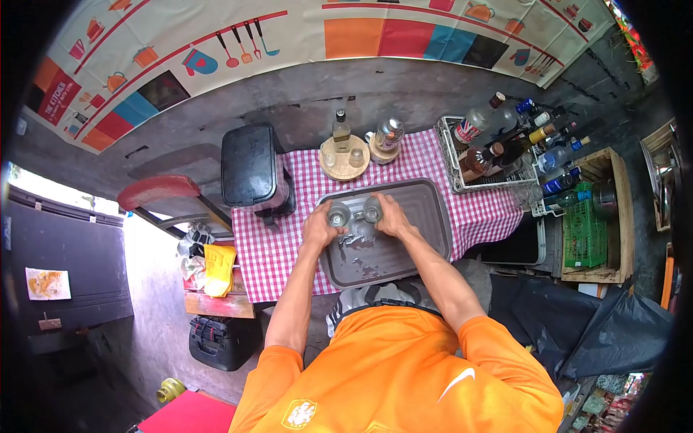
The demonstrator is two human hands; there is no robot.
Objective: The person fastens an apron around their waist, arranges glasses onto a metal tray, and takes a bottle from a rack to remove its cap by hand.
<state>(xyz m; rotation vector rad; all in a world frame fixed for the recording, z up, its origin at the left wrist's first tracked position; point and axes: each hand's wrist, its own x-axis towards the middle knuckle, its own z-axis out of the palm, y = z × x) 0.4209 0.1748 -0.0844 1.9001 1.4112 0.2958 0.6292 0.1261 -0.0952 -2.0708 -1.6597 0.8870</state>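
Note:
My left hand (318, 226) is closed around a clear drinking glass (338, 215). In my right hand (392, 216) is a second clear glass (372, 210), which seems to have a handle on its left side. Both glasses are over the far half of a dark grey tray (422, 249); whether their bases touch it I cannot tell. Wet patches shine on the tray's surface below them. Behind the tray stands a round wooden board (343, 171) bearing a bottle (341, 126) and two small glasses.
A red checked cloth (271, 256) covers the table. At the right is a wire crate (498, 182) packed with several bottles. A black-lidded bin (250, 164) stands at the back left, near a red chair (159, 191). Another glass vessel (390, 135) is beside the board.

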